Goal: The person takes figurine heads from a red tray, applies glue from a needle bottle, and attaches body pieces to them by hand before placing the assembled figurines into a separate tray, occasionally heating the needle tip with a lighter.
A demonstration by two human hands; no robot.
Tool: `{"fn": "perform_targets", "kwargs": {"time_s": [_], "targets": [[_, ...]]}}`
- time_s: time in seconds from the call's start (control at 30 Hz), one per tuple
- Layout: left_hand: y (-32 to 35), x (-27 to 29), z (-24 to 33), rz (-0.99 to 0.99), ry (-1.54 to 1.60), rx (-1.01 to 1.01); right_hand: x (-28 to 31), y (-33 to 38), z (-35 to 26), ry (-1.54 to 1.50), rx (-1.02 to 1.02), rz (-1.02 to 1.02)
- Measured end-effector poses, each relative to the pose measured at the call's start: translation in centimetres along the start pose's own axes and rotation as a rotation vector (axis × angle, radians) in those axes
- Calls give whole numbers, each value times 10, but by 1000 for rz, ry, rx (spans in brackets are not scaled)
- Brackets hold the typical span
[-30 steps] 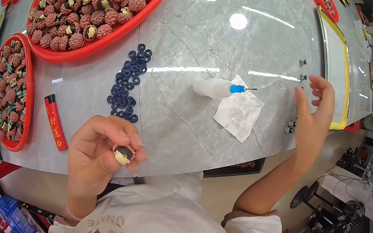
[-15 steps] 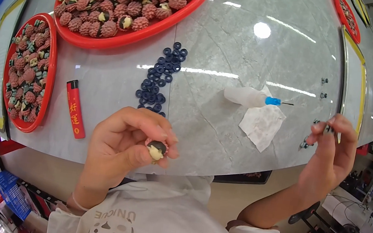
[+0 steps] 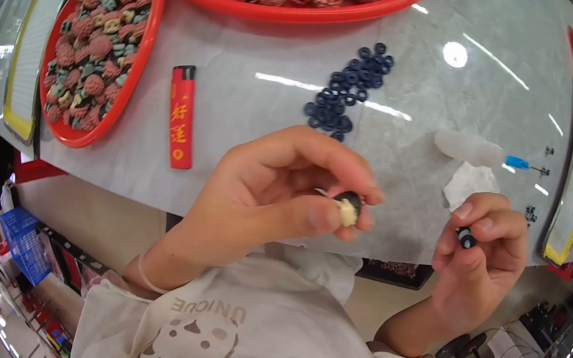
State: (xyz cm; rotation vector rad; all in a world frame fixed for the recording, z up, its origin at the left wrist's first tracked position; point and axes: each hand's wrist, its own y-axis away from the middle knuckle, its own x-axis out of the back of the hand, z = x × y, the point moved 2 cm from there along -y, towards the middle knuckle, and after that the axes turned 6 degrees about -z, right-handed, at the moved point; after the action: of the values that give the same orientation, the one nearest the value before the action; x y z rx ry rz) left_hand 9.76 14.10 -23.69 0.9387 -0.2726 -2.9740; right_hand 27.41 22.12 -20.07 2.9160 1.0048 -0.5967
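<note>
Grey marble table (image 3: 236,118) ends just behind both hands. Left hand (image 3: 278,185) pinches a small cream bead (image 3: 348,209); right hand (image 3: 482,244), apart, pinches a dark ring (image 3: 466,239) off the edge, open space below.

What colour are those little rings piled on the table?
The little rings are dark blue, nearly navy; the head view shows them clearly.
</note>
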Motion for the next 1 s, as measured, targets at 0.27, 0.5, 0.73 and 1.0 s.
{"fn": "perform_targets", "kwargs": {"time_s": [0.27,0.5,0.73,1.0], "targets": [[2,5,-3,19,0,6,-24,-11,4,398,32,-117],[2,0,-1,-30,7,35,-34,-20,4,603,197,-211],[2,-5,2,-64,12,54,-46,-18,3,763,240,-158],[3,6,-6,-89,2,76,-53,-13,-1,953,321,-184]]}}
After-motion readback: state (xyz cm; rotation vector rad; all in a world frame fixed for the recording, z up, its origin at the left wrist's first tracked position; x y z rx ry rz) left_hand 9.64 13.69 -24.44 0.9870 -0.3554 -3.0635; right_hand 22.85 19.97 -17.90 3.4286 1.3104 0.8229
